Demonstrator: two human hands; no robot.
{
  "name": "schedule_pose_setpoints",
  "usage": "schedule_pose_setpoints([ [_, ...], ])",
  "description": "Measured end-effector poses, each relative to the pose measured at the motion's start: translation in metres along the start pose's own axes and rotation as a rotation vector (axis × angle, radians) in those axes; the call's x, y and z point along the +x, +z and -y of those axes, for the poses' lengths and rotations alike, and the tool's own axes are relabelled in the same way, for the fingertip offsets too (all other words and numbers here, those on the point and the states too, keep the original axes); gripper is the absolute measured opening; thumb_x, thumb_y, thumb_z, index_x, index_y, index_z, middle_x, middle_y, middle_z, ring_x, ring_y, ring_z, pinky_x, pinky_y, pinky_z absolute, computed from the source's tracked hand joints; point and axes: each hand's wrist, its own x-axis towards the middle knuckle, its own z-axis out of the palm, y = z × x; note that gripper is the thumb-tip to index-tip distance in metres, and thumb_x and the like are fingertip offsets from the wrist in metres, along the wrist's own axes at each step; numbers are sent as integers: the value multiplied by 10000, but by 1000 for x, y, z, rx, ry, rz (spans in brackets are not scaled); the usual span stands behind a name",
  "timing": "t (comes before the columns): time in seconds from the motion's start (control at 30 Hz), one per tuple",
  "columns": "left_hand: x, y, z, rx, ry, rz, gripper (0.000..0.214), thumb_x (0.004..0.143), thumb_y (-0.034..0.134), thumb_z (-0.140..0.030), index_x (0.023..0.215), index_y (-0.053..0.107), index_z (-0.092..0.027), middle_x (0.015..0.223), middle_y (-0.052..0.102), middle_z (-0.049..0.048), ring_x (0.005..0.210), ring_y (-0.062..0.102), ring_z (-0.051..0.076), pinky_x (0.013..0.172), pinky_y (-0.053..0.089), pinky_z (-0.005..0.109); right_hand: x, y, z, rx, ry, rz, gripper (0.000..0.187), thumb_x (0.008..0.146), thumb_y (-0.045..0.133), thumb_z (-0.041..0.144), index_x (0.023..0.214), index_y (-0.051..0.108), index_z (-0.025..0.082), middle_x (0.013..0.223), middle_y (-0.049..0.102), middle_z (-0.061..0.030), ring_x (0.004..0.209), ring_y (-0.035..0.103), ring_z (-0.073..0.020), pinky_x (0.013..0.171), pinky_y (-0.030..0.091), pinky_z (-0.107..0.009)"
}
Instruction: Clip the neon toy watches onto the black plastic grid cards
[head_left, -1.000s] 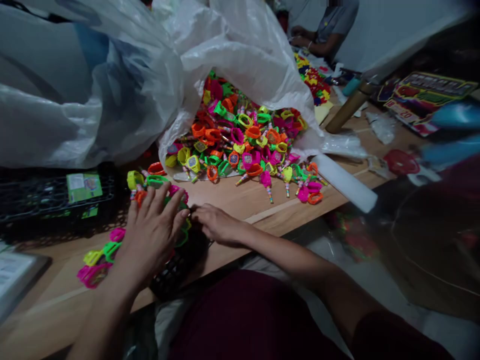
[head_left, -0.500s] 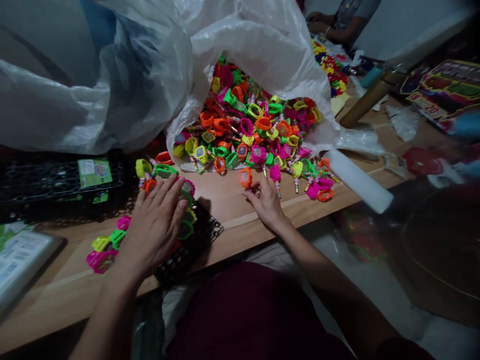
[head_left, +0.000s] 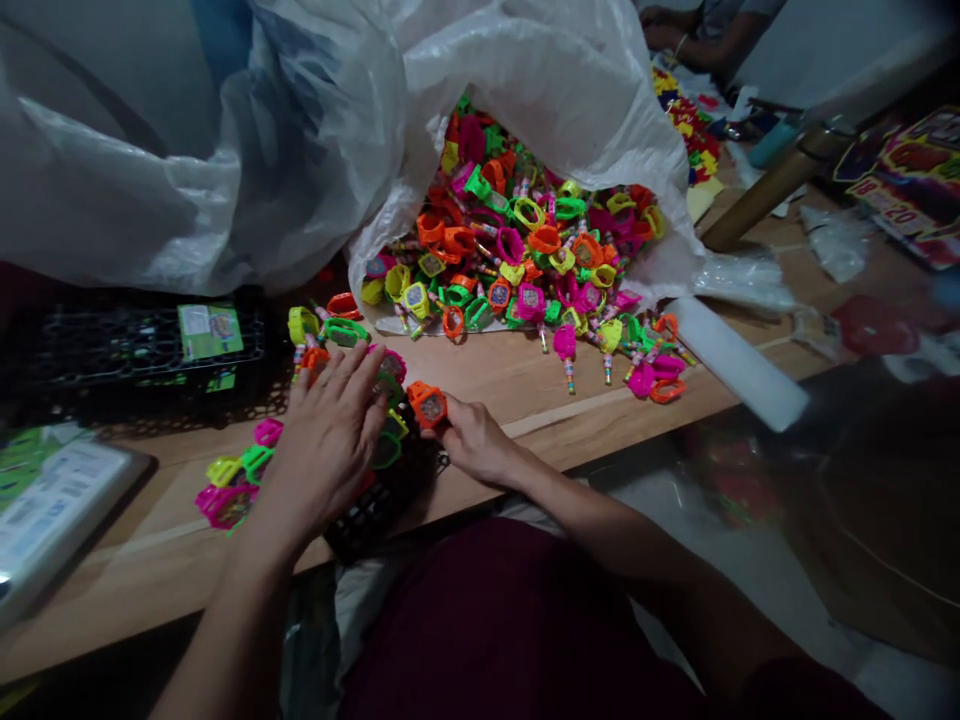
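Observation:
My right hand (head_left: pixel 476 440) pinches an orange toy watch (head_left: pixel 429 405) just above the edge of a black perforated plastic tray (head_left: pixel 390 510). Over that tray lies my left hand (head_left: pixel 330 440), fingers stretched out, resting on or just over toy watches there; what is beneath the palm is hidden. Pink and green toy watches (head_left: pixel 388 452) show beside its thumb. To its left, several more toy watches (head_left: pixel 229 503) in pink, yellow and green sit in a small group. Beyond the fingertips are yellow, orange and green ones (head_left: pixel 345 331).
A large white plastic sack (head_left: pixel 525 90) spills a heap of toy watches (head_left: pixel 510 245) with candy tubes. Stacked black trays (head_left: pixel 142 345) stand at left, near a boxed pack (head_left: pixel 67 500). At right lie a white bar (head_left: pixel 742 365) and a brown post (head_left: pixel 780 185). Another person's arm (head_left: pixel 720 50) is behind.
My right hand has moved left with the orange toy watch, from the bare tabletop to the tray beside my left hand. The left hand stays over the tray; the view has shifted slightly.

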Motion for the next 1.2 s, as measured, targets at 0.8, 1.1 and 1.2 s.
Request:
schedule_pose_setpoints([
  [0.8, 3, -2, -6, -56, 2, 0, 686, 1045, 202, -519, 1617, 258, -146, 1691, 300, 151, 1595, 212, 280, 1306, 162, 536, -45, -121, -26, -265, 290, -438, 331, 898, 635, 287, 1203, 647, 159, 872, 699, -36, 751, 638, -190, 729, 514, -309],
  [1.1, 2, 4, 3, -65, 40, -8, 663, 1049, 242, -508, 1637, 195, -205, 1695, 309, 108, 1578, 265, 279, 1299, 194, 553, 26, -16, -1, 90, -16, 14, 260, 950, 549, 125, 1181, 649, 187, 1081, 730, -23, 1026, 659, -166, 915, 498, -254],
  [1.2, 0, 2, 0, -68, 23, 11, 660, 1051, 240, -502, 1635, 197, -196, 1694, 310, 110, 1583, 253, 275, 1307, 177, 539, 27, -13, -4, -41, -89, 108, 392, 885, 467, 12, 1202, 609, 194, 1132, 707, -32, 1073, 642, -170, 953, 486, -255],
])
